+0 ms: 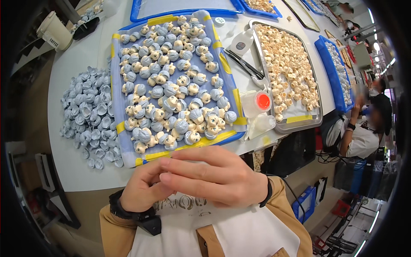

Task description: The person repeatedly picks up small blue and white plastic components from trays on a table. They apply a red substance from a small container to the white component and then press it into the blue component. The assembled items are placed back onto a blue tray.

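While left hand (143, 188) and right hand (224, 175) are joined, grip state cannot be told.
Bare table (77, 177) is seen at front left; blue-haired heads (183, 80) are spread on one lined tray (228, 82), beside one shell heap (88, 110).

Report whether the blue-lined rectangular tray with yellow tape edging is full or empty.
Well filled, not empty: small cream, blue-haired doll heads crowd the tray, though gaps show between them.

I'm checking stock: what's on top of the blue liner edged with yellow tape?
Many small cream doll heads with pale-blue hair, some touching, lie on the blue liner. Whatever is directly under those heads is covered, so I can't see it.
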A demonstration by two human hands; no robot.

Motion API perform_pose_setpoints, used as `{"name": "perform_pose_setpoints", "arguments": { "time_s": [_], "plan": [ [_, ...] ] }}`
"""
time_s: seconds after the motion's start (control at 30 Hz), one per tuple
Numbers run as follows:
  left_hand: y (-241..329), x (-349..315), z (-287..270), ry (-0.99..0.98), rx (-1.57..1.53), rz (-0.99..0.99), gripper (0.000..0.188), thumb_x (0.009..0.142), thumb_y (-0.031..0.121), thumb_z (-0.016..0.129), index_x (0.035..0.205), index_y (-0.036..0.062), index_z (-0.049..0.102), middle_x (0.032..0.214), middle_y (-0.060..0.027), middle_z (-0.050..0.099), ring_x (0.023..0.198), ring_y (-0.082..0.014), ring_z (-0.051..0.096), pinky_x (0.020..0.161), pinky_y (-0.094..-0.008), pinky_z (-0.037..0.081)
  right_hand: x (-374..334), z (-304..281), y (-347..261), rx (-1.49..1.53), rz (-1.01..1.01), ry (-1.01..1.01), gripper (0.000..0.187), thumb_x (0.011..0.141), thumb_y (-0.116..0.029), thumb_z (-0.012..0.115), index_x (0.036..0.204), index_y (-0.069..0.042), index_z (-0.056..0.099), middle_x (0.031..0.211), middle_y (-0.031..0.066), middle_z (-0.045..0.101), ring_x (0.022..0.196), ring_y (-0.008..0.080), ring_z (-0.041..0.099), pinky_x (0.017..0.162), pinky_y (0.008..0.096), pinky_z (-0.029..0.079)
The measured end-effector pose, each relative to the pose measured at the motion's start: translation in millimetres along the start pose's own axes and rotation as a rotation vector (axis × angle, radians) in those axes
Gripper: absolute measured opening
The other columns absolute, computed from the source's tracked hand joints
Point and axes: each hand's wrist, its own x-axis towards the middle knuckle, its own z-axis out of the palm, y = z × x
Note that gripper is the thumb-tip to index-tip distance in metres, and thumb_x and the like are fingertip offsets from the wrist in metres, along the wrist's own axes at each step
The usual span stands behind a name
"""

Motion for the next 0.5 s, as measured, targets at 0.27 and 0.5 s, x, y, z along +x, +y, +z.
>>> {"name": "perform_pose_setpoints", "arguments": {
  "time_s": [0.27,0.5],
  "plan": [
    [2,8,-7,-0.138,0.123,0.111,0.033,0.083,0.013,0.064,0.111,-0.0009,0.051,0.105,-0.0069,0.056,0.092,-0.0114,0.055,0.078,-0.0252,0.045,-6,6,-8,0.016,0.122,0.149,0.040,0.063,-0.014,0.075,0.100,-0.003,0.065,0.090,0.0077,0.061,0.075,0.0216,0.056,0.063,0.0297,0.047],
    [7,7,-2,-0.076,0.018,-0.061,0.037,0.088,0.015,0.054,0.119,-0.0030,0.048,0.096,-0.0081,0.059,0.073,-0.0072,0.052,0.064,-0.0200,0.043,-6,-4,1,0.010,0.132,0.107,0.035,0.059,-0.008,0.075,0.092,-0.002,0.065,0.084,0.0068,0.059,0.069,0.0196,0.055,0.059,0.0290,0.044]
  ]
}}
